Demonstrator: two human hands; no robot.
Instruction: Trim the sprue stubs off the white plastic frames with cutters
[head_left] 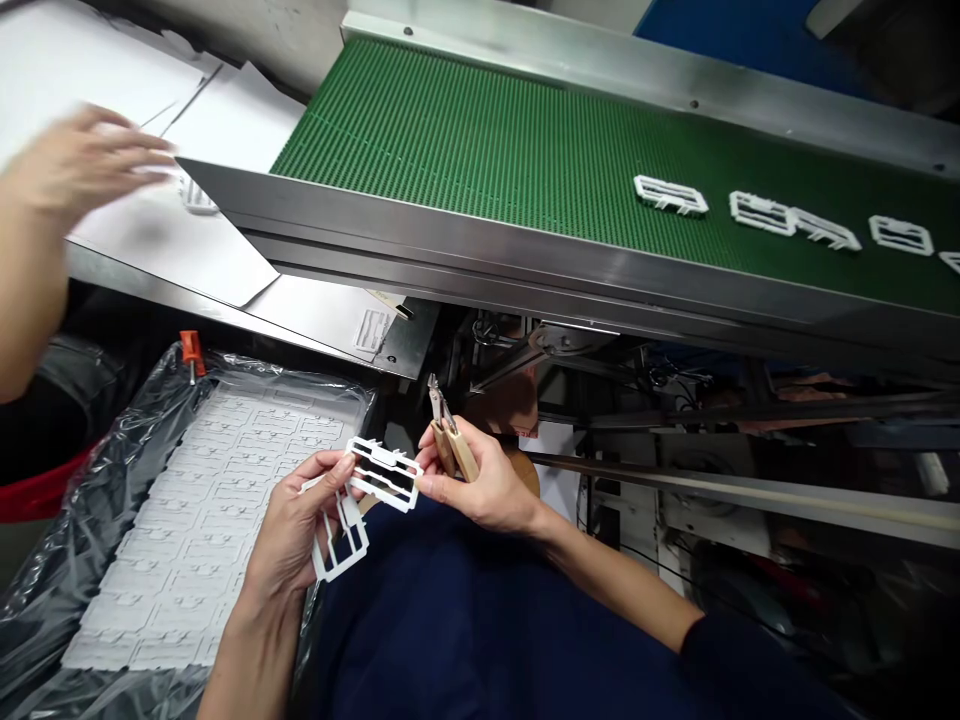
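Note:
My left hand (289,520) is closed on two white plastic frames. The lower frame (341,548) hangs tilted under the palm, partly covered by the fingers. The upper frame (384,457) is pinched at its left end by my left thumb. My right hand (487,480) holds side cutters (452,445) with tan handles, jaws pointing up and away. Its thumb and fingertip also touch the upper frame's right end. Both hands are in front of my dark blue clothing, just right of a plastic-lined box.
Similar frames lie on the green conveyor belt (465,140) at right. A metal side rail (450,235) edges it. The lined box (367,400) holds rows of white parts (217,510). An orange-handled tool (192,352) sits at its rim. Another person's hand (97,160) is blurred over the white-covered table.

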